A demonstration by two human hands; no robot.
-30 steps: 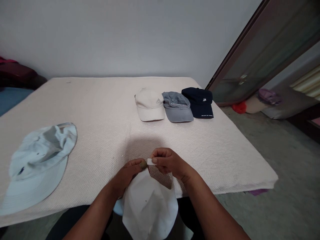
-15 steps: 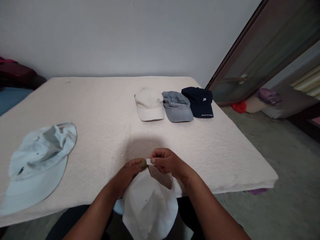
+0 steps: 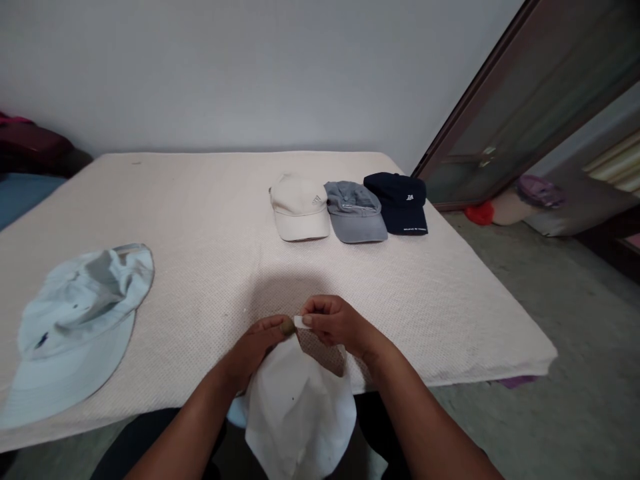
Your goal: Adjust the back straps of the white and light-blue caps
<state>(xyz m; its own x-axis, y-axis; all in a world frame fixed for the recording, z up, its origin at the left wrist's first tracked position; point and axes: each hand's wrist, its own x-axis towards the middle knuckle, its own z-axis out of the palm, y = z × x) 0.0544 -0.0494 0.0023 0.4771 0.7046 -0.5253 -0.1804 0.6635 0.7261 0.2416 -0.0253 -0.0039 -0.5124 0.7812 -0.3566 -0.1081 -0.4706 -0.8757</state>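
A white cap [image 3: 300, 413] is held at the front edge of the table, its back opening facing away from me. My left hand [image 3: 263, 343] is closed on the cap's rim at the left of the opening, near the strap. Between the thumb and fingers of my right hand [image 3: 333, 323] is the end of the white strap [image 3: 301, 322]. The two hands are close together, the strap end between them. Part of something light blue [image 3: 237, 412] shows beside the cap, below my left wrist.
A pale blue cap [image 3: 80, 327] lies at the left. Toward the back right sit a cream cap [image 3: 300, 207], a grey cap [image 3: 355, 213] and a navy cap [image 3: 397, 203] in a row on the cloth-covered table [image 3: 200, 213]. A wall stands behind.
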